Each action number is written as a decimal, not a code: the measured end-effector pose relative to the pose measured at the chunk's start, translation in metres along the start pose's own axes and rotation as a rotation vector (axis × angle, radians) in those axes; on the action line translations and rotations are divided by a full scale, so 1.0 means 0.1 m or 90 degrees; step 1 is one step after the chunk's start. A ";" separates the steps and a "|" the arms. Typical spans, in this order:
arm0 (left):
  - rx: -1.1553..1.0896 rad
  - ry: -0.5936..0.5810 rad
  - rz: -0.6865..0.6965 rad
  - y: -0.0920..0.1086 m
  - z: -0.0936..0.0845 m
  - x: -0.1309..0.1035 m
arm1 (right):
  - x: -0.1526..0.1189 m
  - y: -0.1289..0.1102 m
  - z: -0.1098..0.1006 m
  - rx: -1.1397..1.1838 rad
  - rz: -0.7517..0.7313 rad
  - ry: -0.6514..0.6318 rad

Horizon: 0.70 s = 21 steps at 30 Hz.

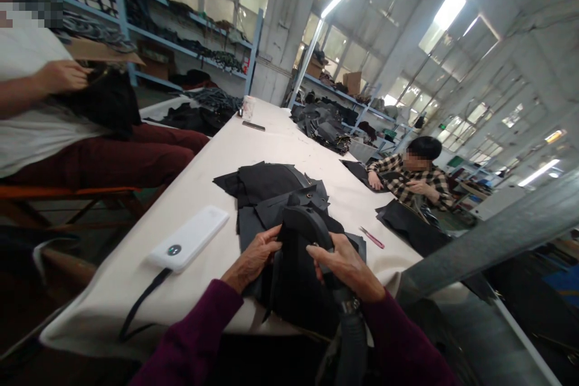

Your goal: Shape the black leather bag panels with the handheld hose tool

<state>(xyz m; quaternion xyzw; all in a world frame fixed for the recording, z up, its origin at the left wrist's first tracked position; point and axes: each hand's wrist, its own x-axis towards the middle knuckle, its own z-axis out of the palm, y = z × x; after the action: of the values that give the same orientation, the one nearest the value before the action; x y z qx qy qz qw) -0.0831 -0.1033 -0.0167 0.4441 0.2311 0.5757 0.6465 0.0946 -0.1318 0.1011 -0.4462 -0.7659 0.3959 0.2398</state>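
Near the front edge of the table, a black fabric piece (296,271) with a thick curved band (307,223) along its top is between my hands. My left hand (257,256) pinches the fabric's left edge between thumb and fingers. On the other side, my right hand (346,260) is closed on the right part of the same piece, its thumb bent over the front and some fingers hidden behind. Just beyond lies a loose pile of black fabric pieces (266,184), one showing a small metal eyelet.
A white power bank (190,238) with a dark cable lies left on the pale table (212,175). Pink-handled snips (373,238) lie right. One person (45,102) sits left holding black material; another (411,175) works at the right edge. A metal post (493,235) slants at right.
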 end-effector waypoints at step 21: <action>-0.047 0.067 -0.009 -0.05 -0.05 0.04 | -1.42 0.18 0.40 -0.092 0.188 -0.095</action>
<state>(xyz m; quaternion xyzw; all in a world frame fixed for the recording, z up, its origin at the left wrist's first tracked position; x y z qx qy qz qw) -0.0831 -0.0981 -0.0226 0.3874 0.2461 0.6019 0.6535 0.1442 -0.2660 0.0613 -0.5393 -0.7343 0.4025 0.0888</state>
